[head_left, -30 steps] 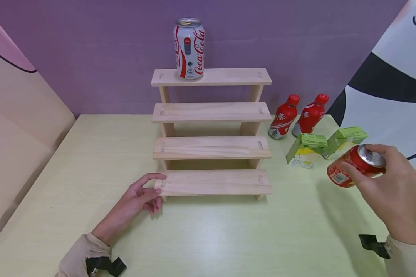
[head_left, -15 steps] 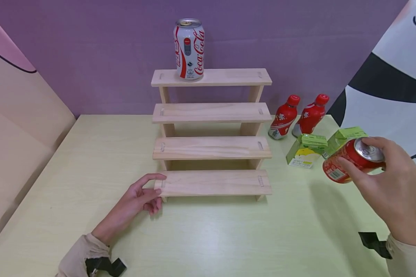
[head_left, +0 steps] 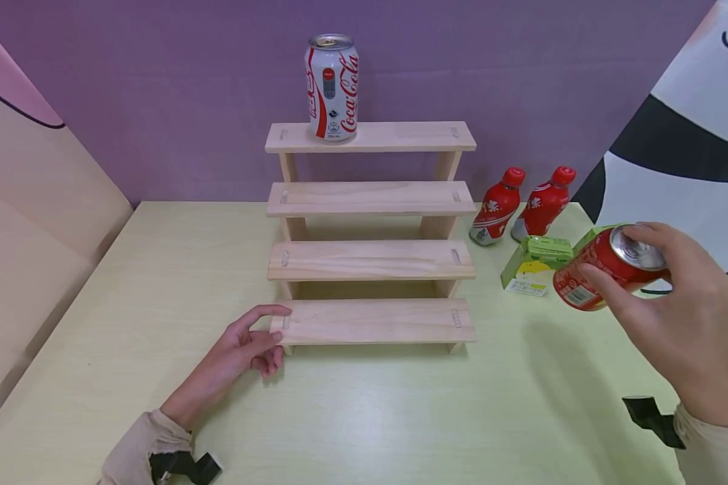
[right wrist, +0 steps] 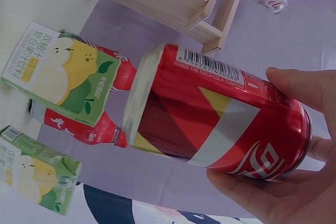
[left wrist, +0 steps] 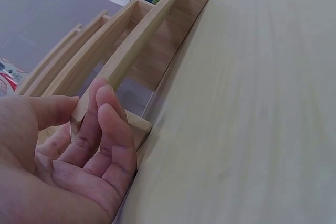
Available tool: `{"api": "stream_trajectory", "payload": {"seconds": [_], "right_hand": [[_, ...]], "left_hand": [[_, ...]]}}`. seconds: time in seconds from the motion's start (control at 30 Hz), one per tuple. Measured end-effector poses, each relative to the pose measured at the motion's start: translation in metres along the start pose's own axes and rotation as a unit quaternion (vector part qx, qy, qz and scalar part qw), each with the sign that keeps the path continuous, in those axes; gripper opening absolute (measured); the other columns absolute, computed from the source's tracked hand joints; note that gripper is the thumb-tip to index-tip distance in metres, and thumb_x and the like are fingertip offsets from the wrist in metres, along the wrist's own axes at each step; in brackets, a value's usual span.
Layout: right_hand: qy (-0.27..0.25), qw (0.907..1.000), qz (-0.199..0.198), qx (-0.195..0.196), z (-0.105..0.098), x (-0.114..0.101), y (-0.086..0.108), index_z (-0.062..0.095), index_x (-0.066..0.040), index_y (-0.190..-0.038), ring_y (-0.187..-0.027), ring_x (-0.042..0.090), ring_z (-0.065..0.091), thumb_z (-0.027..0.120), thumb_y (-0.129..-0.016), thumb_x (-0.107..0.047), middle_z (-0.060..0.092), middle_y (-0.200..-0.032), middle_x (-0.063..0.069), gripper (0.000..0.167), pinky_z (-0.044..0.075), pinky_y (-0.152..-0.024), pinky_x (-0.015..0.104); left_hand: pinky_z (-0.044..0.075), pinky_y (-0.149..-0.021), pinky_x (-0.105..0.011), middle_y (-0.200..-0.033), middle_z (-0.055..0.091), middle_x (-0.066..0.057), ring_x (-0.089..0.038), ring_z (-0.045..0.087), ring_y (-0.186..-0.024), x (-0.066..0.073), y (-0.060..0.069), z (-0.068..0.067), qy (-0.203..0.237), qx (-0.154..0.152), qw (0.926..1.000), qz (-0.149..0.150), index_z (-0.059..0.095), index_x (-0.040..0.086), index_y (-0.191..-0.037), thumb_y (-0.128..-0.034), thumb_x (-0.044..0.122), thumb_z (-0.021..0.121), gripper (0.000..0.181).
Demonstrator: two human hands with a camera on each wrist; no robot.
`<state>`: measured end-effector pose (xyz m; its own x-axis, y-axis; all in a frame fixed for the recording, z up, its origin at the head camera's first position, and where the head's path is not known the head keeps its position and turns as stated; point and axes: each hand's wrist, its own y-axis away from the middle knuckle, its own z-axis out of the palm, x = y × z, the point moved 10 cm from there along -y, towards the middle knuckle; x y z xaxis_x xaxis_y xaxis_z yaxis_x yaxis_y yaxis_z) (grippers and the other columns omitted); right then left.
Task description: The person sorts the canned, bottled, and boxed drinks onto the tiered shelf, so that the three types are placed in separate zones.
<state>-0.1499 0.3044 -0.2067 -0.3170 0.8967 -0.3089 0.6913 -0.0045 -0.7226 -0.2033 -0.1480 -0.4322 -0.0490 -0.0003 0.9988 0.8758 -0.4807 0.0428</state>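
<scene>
White can (head_left: 332,94) upright on the wooden stand's (head_left: 370,199) top tier (head_left: 412,137). Red can (head_left: 594,252) tilted above the table (head_left: 370,417), right hand (head_left: 685,310) clamped round it; gap to the green cartons (head_left: 536,259) hard to judge. Left hand (head_left: 243,343) pinches bottom tier (head_left: 376,322), left end. Probably early: one drink up; red can, two cartons, two red bottles (head_left: 496,205) off the stand.

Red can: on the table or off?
Off, tilted: the right hand holds the red can in the air, with a shadow apart on the table.
</scene>
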Motion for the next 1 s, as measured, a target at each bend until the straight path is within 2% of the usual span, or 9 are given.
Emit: {"api": "stream_trajectory", "payload": {"seconds": [0.2, 0.43, 0.6, 0.87, 0.93, 1.0], "right_hand": [[-0.013, 0.9998, -0.014, 0.000, -0.005, -0.009, -0.009, 0.060, 0.004, -0.128, -0.097, -0.014, 0.042, 0.090, -0.069, -0.003, 0.062, -0.119, 0.026, 0.067, 0.031, -0.079, -0.002], [-0.033, 0.9995, 0.001, -0.002, -0.010, -0.017, -0.030, 0.061, -0.002, -0.132, -0.100, -0.012, 0.045, 0.088, -0.075, -0.008, 0.062, -0.125, 0.020, 0.064, 0.034, -0.083, -0.001], [-0.038, 0.9990, -0.022, 0.007, -0.011, -0.025, -0.041, 0.062, -0.002, -0.131, -0.103, -0.012, 0.046, 0.088, -0.074, -0.006, 0.062, -0.126, 0.020, 0.063, 0.036, -0.084, 0.000], [-0.030, 0.9982, -0.052, 0.006, -0.010, -0.044, -0.052, 0.064, 0.004, -0.126, -0.103, -0.015, 0.043, 0.088, -0.072, -0.001, 0.062, -0.124, 0.024, 0.059, 0.034, -0.086, 0.000], [-0.029, 0.9978, -0.061, 0.000, -0.008, -0.048, -0.056, 0.064, 0.004, -0.125, -0.104, -0.012, 0.045, 0.088, -0.072, -0.001, 0.063, -0.126, 0.023, 0.059, 0.034, -0.085, -0.001], [-0.025, 0.9974, -0.067, -0.012, -0.004, -0.050, -0.060, 0.064, 0.002, -0.127, -0.106, -0.001, 0.051, 0.088, -0.073, -0.003, 0.062, -0.128, 0.021, 0.060, 0.033, -0.084, -0.001]], "left_hand": [[0.054, -0.058, -0.029, -0.077, 0.067, -0.010, -0.015, 0.060, -0.066, 0.001, 0.000, 0.002, 0.006, -0.009, 0.9999, 0.006, 0.042, 0.010, -0.143, -0.1035, 0.015, 0.055, 0.042], [0.054, -0.059, -0.030, -0.077, 0.067, -0.011, -0.016, 0.060, -0.066, 0.001, -0.001, 0.002, -0.002, -0.004, 1.0000, 0.003, 0.043, 0.011, -0.143, -0.1032, 0.015, 0.055, 0.042], [0.055, -0.060, -0.031, -0.077, 0.067, -0.011, -0.017, 0.060, -0.067, -0.002, 0.001, -0.001, -0.010, 0.008, 0.9999, -0.011, 0.044, 0.014, -0.142, -0.1029, 0.016, 0.056, 0.041], [0.055, -0.061, -0.032, -0.076, 0.067, -0.011, -0.017, 0.060, -0.067, -0.001, 0.001, -0.001, -0.009, 0.002, 0.9999, -0.009, 0.043, 0.013, -0.143, -0.1030, 0.017, 0.056, 0.042], [0.055, -0.061, -0.032, -0.077, 0.067, -0.010, -0.016, 0.060, -0.067, -0.001, 0.001, -0.001, -0.007, 0.002, 0.9999, -0.010, 0.043, 0.013, -0.143, -0.1031, 0.017, 0.056, 0.042], [0.055, -0.061, -0.031, -0.077, 0.067, -0.010, -0.016, 0.060, -0.067, -0.001, 0.001, 0.000, -0.007, 0.001, 0.9999, -0.009, 0.043, 0.012, -0.143, -0.1032, 0.017, 0.056, 0.042]]}}
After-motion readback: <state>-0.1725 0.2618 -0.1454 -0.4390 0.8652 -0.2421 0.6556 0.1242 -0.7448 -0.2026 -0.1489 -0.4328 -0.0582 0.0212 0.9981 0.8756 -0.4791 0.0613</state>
